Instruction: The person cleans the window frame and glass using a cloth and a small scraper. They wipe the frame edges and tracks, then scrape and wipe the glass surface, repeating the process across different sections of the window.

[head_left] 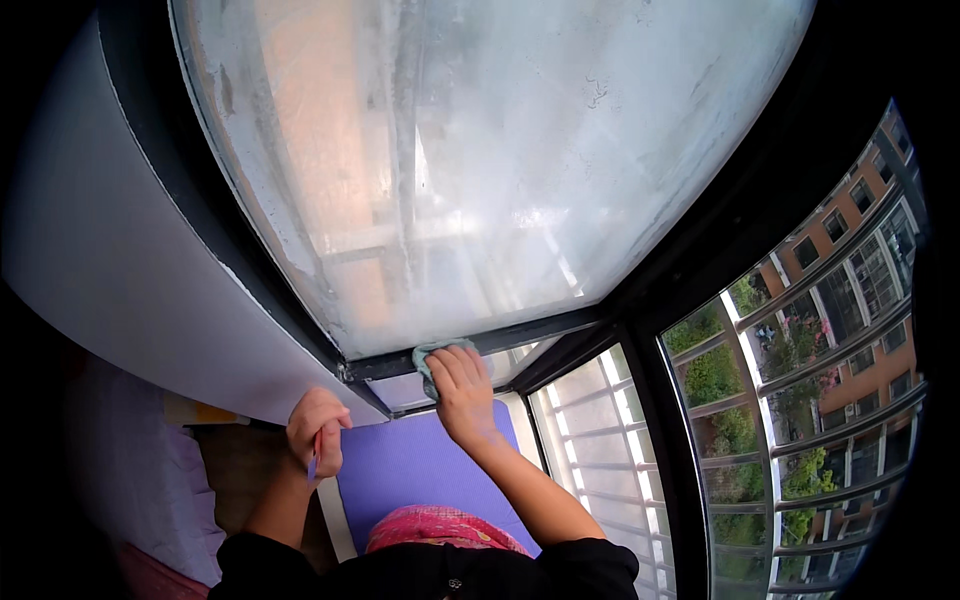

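Observation:
My right hand [462, 395] is closed over a bunched grey-green cloth [428, 368]. It presses the cloth against the dark horizontal bar [520, 334] below a large glass pane [500, 170]. Streaks and hazy smears cover the glass. Lower and to the left, my left hand [317, 428] is curled shut, apart from the glass, near the white wall's lower edge. A slim orange and purple thing [314, 460] sticks out of that fist; its kind cannot be made out, and the fingers hide most of it.
A purple mat [400, 470] lies below my hands. On the left are a white wall [150, 260] and pale lilac fabric [140, 470]. On the right, dark-framed windows with pale metal bars [765, 420] face greenery and a brick building.

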Demonstrator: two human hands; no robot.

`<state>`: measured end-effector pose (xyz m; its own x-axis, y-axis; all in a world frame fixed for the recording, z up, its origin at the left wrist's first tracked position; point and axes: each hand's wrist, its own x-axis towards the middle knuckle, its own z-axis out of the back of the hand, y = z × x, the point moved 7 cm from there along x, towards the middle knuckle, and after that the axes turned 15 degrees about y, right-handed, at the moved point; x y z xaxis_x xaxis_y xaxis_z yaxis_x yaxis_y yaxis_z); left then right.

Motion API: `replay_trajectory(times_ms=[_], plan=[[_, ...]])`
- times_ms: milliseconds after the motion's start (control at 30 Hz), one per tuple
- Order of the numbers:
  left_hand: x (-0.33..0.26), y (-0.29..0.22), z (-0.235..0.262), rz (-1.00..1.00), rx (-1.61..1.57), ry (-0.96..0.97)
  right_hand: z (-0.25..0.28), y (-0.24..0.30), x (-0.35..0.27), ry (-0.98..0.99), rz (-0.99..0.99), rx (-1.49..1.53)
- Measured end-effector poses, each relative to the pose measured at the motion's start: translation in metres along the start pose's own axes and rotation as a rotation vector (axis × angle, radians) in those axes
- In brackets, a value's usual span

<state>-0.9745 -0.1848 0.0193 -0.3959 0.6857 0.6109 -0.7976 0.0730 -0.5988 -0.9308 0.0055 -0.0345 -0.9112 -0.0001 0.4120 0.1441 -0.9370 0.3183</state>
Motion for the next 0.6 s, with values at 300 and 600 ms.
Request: replay_trajectory(times_ms=[300,600], plan=[[-0.057,0.009,-0.158,0.694,-1.321,0.479,0.037,-0.083,-0.121,0.058,-0.790,1.209],[-0.045,-0.039,-0.236,0.836,-1.563,0.441,-0.001,-0.067,-0.206,0.034,-0.968,1.816]])
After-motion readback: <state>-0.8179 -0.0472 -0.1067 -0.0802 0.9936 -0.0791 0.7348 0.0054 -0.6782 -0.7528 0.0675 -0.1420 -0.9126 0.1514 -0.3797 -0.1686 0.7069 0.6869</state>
